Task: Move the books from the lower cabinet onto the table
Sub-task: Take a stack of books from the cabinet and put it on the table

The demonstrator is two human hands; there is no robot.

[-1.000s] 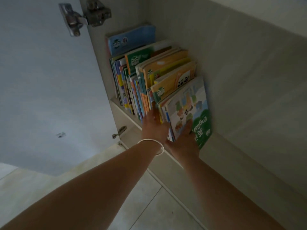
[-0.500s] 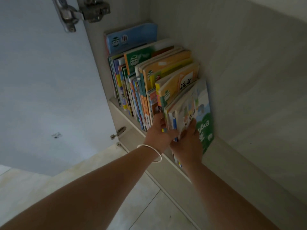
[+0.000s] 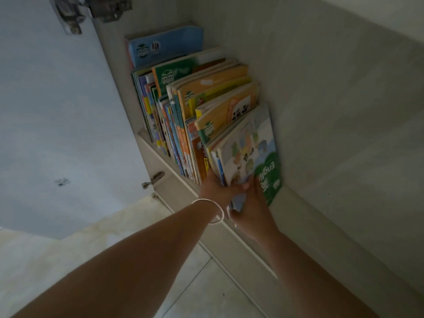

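Observation:
A row of thin children's books [image 3: 183,115] stands upright inside the lower cabinet [image 3: 332,134]. At the near end a small bundle, fronted by a green and white English book [image 3: 252,154], sticks out past the shelf edge. My left hand [image 3: 215,191], with a white bangle on the wrist, grips the bundle's left side. Pinching the bundle's bottom edge from the right is my right hand [image 3: 250,207], thumb on the English cover. A blue box-like book [image 3: 165,48] stands at the far end.
The open cabinet door [image 3: 57,111] hangs at the left, with a metal hinge [image 3: 91,10] at the top and another hinge [image 3: 153,179] lower down. Pale tiled floor [image 3: 195,283] lies below the cabinet's front edge.
Both hands have closed tighter on the near-end bundle. The bundle has slid a little way out of the row toward me.

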